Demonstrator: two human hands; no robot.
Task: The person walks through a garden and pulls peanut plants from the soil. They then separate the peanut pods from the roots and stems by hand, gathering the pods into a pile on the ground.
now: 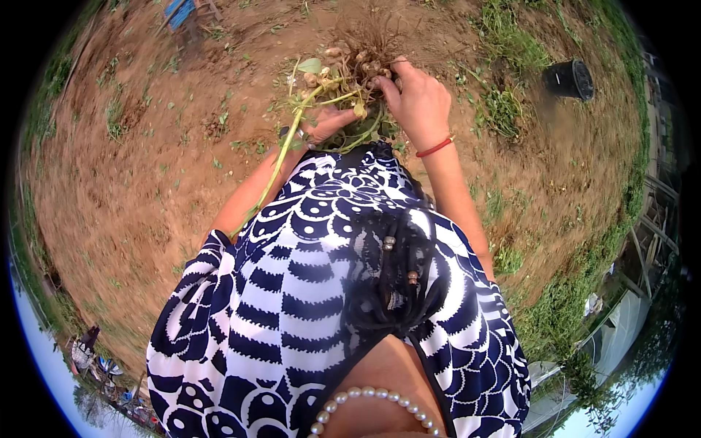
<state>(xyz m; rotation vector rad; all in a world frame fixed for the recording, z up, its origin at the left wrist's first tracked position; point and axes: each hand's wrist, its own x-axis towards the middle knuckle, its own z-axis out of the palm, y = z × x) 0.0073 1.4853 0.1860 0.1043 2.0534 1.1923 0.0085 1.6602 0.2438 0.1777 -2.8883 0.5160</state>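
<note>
In front of me is an uprooted peanut plant (296, 124), its brown roots pointing away and its green stems trailing back toward my left arm. Several pale pods (332, 53) hang among the soil-stained roots. My left hand (327, 123) is closed around the stems below the roots, its fingers partly covered by leaves. At the right side of the root clump my right hand (420, 98) has thumb and forefinger bent together on a pod (377, 71). A red band circles the right wrist.
Brown soil with scattered weeds surrounds me. A black bucket (569, 79) lies tipped at the right, near green plants (504, 109). A blue-topped stool (179, 12) is at the far left. Grass and a wooden fence (661, 190) edge the right side.
</note>
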